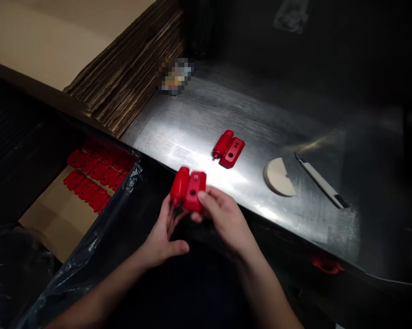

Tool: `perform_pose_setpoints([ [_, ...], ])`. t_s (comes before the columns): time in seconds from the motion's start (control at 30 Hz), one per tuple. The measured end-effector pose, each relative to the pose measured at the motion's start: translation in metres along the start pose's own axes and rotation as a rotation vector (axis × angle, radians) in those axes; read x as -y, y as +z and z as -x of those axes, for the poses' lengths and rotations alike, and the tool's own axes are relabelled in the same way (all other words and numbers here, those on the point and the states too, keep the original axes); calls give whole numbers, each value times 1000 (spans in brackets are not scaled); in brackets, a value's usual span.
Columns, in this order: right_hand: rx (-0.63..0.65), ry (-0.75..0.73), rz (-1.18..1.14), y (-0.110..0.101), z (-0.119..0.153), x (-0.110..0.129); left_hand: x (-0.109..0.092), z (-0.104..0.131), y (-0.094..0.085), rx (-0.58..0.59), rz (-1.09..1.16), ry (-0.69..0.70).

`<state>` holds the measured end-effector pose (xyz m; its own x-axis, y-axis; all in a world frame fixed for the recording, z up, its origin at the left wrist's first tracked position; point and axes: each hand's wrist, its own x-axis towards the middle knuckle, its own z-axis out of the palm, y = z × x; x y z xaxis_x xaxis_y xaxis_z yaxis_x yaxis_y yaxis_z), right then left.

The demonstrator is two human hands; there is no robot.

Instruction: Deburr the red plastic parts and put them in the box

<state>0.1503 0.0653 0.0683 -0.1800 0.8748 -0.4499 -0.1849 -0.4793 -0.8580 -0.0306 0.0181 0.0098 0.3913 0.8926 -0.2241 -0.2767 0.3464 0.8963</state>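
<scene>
My right hand point(219, 210) pinches a red plastic part point(195, 189) by its lower right edge, thumb on top. The part has a rounded, bottle-shaped half and a flat half with a dark round hole, side by side. My left hand point(166, 233) is just below and left of it, thumb stretched away and fingers reaching behind the rounded half. Whether those fingertips touch the part is hidden. Both hands are in front of the metal table's near edge. A second red plastic part point(228, 149) of the same shape lies on the metal table point(261, 114) beyond them.
Right on the table lie a cream half-round pad point(279, 177) and a white-handled tool point(320, 182) with a dark curved tip. Stacked cardboard sheets point(130, 68) stand back left. Below left, a box lined with dark plastic point(89, 246) holds rows of red parts point(89, 176) on cardboard point(51, 212).
</scene>
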Motion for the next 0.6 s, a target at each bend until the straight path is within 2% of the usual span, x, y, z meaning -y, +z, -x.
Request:
perform_pose_setpoints([
  [0.1,-120,-101,153,3,-54,21,7,2,-8,-24,-185,-75],
  [0.17,-168,-133,265,5,-69,31,10,9,-10,1,-259,-158],
  [0.27,-311,-186,483,-2,-55,42,13,23,-8,32,-340,-228],
  [0.37,-494,-330,743,-30,-34,50,13,32,-5,41,-418,-254],
  [0.43,-482,-446,1009,-59,-35,53,12,29,0,54,-396,-242],
  [0.5,-368,-490,1207,-87,-46,53,10,18,7,76,-334,-204],
  [0.53,-328,-499,1223,-98,-52,52,8,9,10,90,-311,-180],
  [0.6,-333,-556,1191,-109,-61,46,0,-14,13,124,-278,-137],
])
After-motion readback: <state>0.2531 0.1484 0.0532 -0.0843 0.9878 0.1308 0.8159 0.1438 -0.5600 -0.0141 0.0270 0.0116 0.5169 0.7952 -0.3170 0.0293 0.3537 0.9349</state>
